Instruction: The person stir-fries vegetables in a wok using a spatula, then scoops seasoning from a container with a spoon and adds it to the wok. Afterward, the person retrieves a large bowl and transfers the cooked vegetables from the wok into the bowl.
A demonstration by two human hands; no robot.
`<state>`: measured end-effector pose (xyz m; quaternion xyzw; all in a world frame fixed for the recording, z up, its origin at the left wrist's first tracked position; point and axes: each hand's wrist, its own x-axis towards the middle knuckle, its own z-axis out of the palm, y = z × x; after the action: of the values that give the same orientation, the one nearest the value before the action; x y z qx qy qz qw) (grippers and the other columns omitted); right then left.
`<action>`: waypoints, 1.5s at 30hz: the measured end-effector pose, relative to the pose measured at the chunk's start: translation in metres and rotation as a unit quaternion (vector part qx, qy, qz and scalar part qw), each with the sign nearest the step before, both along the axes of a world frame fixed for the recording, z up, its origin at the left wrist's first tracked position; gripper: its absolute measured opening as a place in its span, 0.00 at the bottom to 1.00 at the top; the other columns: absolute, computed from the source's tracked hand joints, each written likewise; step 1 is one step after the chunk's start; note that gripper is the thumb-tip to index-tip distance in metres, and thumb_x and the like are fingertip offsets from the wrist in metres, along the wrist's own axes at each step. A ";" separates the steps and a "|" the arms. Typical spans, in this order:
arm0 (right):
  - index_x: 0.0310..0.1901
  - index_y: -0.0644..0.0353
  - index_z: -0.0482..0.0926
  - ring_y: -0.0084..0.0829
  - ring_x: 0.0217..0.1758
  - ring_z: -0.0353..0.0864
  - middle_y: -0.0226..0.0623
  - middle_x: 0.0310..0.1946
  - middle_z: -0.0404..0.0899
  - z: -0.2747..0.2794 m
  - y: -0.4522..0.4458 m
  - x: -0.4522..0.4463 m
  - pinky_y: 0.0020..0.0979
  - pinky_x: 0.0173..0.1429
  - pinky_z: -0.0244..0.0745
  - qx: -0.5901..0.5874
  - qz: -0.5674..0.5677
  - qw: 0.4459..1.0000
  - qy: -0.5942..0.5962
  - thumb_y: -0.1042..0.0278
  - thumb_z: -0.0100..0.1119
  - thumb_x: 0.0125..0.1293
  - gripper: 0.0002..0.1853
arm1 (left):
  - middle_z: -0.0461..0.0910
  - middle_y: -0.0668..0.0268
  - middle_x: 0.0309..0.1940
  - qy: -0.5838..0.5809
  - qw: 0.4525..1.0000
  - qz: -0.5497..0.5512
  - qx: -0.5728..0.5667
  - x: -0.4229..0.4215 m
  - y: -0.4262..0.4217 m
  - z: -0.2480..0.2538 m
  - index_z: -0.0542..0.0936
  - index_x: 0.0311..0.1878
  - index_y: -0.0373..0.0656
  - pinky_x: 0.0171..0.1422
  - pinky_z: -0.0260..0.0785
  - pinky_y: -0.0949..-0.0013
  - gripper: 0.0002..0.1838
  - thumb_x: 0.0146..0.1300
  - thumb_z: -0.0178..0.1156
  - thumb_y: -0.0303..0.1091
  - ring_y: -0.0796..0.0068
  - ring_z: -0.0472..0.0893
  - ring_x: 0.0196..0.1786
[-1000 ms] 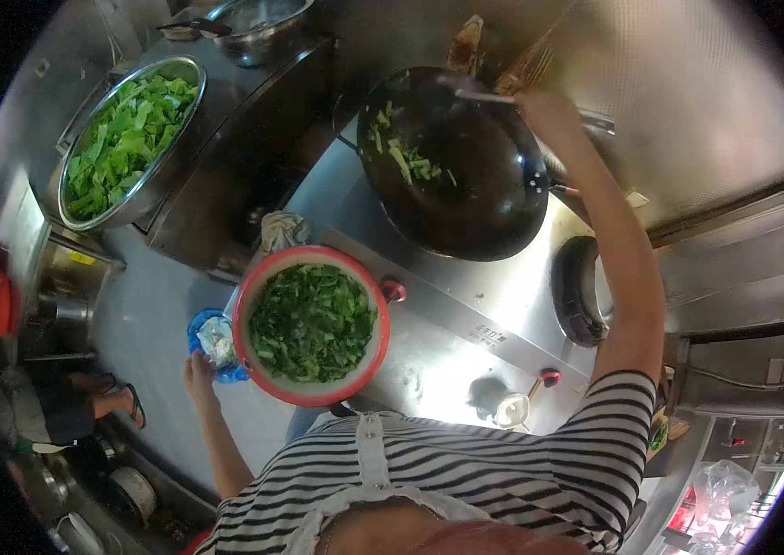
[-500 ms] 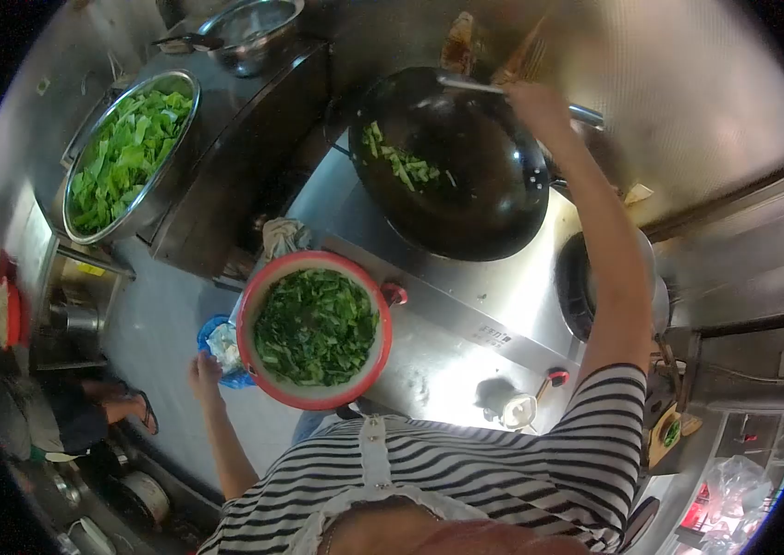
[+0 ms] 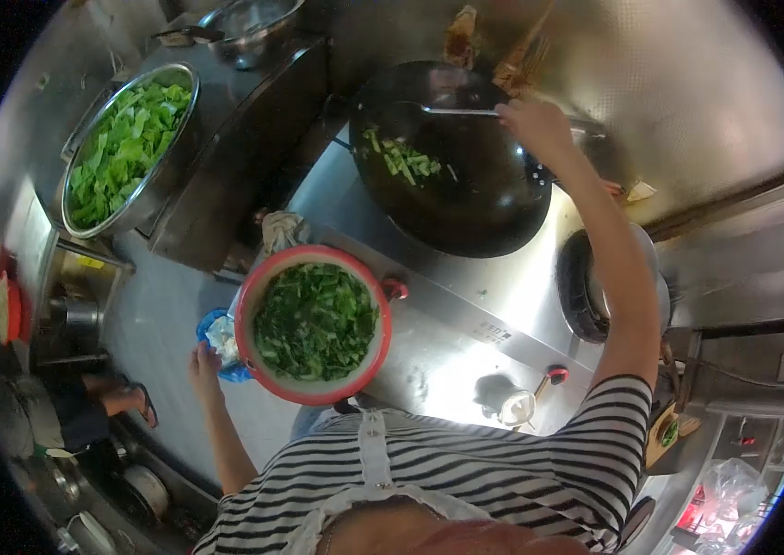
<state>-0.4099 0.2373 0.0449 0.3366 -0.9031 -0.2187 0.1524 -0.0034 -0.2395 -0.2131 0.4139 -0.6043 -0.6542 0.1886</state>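
My right hand (image 3: 538, 128) is closed around the metal handle of a long wok utensil (image 3: 461, 112) above the large black wok (image 3: 475, 217). The utensil's dark head is hard to make out, so ladle or spatula I cannot tell. Some chopped green vegetables (image 3: 407, 162) lie on the wok's left side. Nearer to me stands a red-rimmed pot (image 3: 382, 344), filled with chopped cooked-looking greens (image 3: 313, 324). My left hand (image 3: 206, 365) hangs left of this pot, beside a blue plastic bag (image 3: 236, 372) with white contents. Its fingers look loosely apart and hold nothing visible.
A big steel bowl of fresh leafy greens (image 3: 128, 157) stands at upper left, with another steel bowl (image 3: 248, 37) behind. A cloth (image 3: 283, 231) lies near the pot. At right is a second burner (image 3: 586, 287). Another person's foot (image 3: 142, 405) shows at lower left.
My right hand has moved down a little, and the utensil's handle has swung lower and farther left over the wok. My left hand has barely moved.
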 end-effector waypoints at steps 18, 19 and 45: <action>0.46 0.51 0.72 0.30 0.44 0.75 0.29 0.39 0.74 0.004 -0.008 -0.002 0.33 0.41 0.73 0.006 0.063 0.993 0.104 0.71 0.50 0.55 0.15 | 0.73 0.69 0.29 0.015 1.000 -0.018 0.003 -0.005 0.004 0.004 0.74 0.43 0.38 0.33 0.65 0.79 0.15 0.62 0.52 0.40 0.82 0.72 0.30; 0.46 0.51 0.72 0.30 0.44 0.75 0.29 0.39 0.74 0.002 -0.006 0.000 0.33 0.41 0.73 0.002 0.063 0.993 0.102 0.71 0.50 0.55 0.15 | 0.73 0.68 0.30 0.020 0.999 -0.042 0.015 -0.006 0.003 0.007 0.74 0.45 0.37 0.35 0.65 0.78 0.15 0.62 0.53 0.39 0.81 0.72 0.31; 0.45 0.49 0.74 0.30 0.46 0.74 0.28 0.40 0.73 0.017 0.011 0.003 0.31 0.42 0.74 0.099 0.099 0.985 0.097 0.69 0.51 0.53 0.15 | 0.73 0.69 0.29 -0.022 0.998 -0.041 -0.030 -0.018 0.008 0.018 0.73 0.40 0.38 0.36 0.64 0.80 0.14 0.63 0.52 0.42 0.84 0.71 0.31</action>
<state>-0.4067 0.2483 0.0617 0.4145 -0.8203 -0.3227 0.2264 -0.0214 -0.2320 -0.1948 0.3973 -0.6440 -0.6336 0.1611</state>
